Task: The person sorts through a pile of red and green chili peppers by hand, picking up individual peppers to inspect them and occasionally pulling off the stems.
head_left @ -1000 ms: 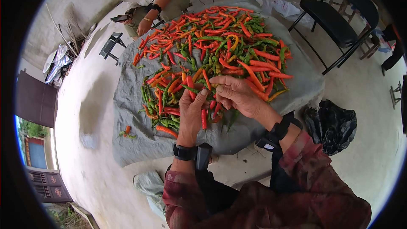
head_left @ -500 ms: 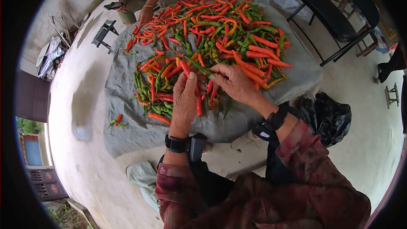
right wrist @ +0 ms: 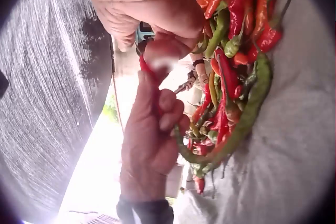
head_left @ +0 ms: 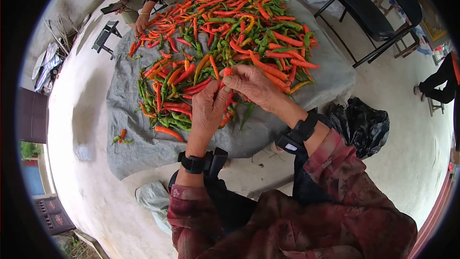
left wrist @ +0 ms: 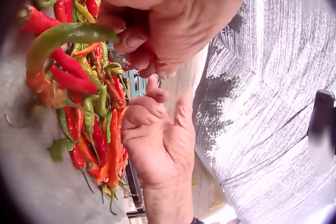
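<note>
A black chair [head_left: 362, 12] and a small stool [head_left: 104, 34] stand on pale, apparently concrete floor [head_left: 91, 177].

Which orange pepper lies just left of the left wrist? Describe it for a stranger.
Find the grey sheet, then the near edge of the pile, left of the left hand. The orange pepper lies there, its colour setting it apart from the green ones beyond.

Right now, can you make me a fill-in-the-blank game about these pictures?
The pepper tip between the left hand and right hand is ____.
The sheet under the pepper pile is ____.
In the head view, the black folding chair stands to the ____ of the pile.

Missing words: red; grey; right.
</note>
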A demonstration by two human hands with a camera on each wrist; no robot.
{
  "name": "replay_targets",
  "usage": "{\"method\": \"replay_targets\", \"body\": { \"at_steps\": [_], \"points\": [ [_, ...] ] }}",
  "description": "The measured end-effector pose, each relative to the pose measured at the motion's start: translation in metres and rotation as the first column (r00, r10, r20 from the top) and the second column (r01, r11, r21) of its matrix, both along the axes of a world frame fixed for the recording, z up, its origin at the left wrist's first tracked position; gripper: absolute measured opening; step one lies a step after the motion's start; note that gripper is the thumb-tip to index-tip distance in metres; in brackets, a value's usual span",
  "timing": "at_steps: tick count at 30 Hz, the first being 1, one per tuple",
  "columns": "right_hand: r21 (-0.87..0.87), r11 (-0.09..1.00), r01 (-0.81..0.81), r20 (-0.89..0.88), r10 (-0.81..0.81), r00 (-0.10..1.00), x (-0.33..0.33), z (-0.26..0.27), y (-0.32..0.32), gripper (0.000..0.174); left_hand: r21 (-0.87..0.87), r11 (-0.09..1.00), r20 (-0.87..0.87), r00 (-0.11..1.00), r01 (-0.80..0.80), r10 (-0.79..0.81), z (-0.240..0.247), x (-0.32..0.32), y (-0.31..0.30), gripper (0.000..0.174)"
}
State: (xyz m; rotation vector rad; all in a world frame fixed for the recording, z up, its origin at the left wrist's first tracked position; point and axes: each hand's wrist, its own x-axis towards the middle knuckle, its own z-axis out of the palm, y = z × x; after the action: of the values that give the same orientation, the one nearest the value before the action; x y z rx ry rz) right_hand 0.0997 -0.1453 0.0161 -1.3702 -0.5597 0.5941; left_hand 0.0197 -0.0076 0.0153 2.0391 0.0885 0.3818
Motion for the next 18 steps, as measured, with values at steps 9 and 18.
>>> {"method": "replay_targets", "body": {
  "at_steps": [9, 18],
  "points": [
    [0.28, 0.928, 0.247, -0.301, -0.16, 0.94, 0.035, -0.001, -0.023, 0.024, -0.049, 0.998, -0.013, 0.999, -0.045, 0.045, -0.006, -0.005, 0.023, 0.011],
    [-0.254, 0.96, -0.119, 0.255, 0.185, 0.949, -0.004, -0.002, -0.003, 0.032, -0.206, 0.978, -0.095, 0.995, -0.029, 0.01, -0.007, -0.01, 0.024, 0.013]
  ]
}}
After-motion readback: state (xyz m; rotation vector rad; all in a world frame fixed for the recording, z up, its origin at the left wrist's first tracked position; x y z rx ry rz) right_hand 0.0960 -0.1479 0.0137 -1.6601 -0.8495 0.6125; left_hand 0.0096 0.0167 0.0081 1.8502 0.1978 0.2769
